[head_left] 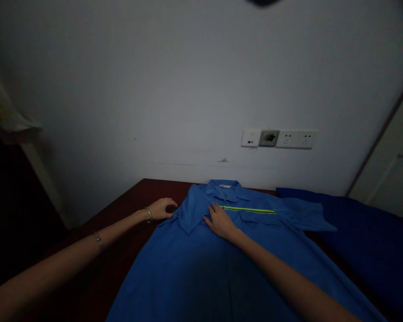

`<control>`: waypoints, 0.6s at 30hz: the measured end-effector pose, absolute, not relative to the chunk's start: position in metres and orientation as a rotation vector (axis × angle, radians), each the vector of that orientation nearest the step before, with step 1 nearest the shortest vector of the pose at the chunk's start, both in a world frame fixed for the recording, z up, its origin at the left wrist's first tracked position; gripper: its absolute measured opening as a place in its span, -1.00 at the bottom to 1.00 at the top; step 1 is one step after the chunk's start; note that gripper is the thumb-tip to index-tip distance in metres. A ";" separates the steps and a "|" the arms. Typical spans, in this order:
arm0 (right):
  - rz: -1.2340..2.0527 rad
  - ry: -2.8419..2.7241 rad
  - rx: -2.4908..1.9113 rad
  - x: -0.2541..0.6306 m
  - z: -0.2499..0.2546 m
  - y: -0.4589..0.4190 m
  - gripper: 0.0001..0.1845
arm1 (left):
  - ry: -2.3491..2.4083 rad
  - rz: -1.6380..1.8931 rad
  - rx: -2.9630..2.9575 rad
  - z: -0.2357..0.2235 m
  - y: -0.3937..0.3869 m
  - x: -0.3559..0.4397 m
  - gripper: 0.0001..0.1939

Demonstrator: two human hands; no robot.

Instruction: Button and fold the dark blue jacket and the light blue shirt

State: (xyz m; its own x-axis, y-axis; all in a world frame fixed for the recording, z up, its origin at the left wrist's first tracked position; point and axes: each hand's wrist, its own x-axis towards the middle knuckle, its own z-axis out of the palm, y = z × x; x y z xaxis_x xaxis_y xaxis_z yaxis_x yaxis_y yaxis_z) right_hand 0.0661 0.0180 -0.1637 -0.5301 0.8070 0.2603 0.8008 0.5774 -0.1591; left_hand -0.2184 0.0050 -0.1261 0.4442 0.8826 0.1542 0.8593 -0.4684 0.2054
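Note:
A blue short-sleeved shirt (188,264) lies front up, its collar toward the wall and a yellow-green stripe across the chest. The sleeve on the left (193,208) is folded inward over the chest, while the other sleeve spreads out to the right. At the shirt's left edge, below the folded shoulder, my left hand (161,209) has its fingers curled in a pinch on the fabric. My right hand (220,221) rests on the chest beside the folded sleeve, fingers stretched out and lying flat.
The shirt is on a dark reddish-brown table (144,192) against a pale wall. Folded dark blue cloth (362,237) lies at the right. Wall sockets (293,139) sit above the table, a door (389,174) stands at right, and patterned cloth (6,109) hangs at left.

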 end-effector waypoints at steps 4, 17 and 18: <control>0.044 -2.497 -1.350 0.069 -0.172 0.026 -0.30 | 1.504 0.403 2.588 -0.127 0.006 -0.208 -0.67; -0.040 -2.574 -1.347 0.073 -0.167 0.028 -0.34 | 1.571 -0.077 2.798 -0.121 0.000 -0.213 -0.83; -0.051 -2.576 -1.342 0.073 -0.166 0.028 -0.34 | 1.580 -0.059 2.772 -0.121 0.000 -0.215 -0.82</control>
State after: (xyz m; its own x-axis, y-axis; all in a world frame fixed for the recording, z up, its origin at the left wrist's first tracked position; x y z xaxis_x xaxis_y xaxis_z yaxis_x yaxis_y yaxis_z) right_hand 0.0732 0.0281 -0.1658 -0.5514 0.8037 0.2238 0.8119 0.5786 -0.0778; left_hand -0.2155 0.0000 -0.1207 0.5096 0.8604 -0.0077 0.8585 -0.5090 -0.0617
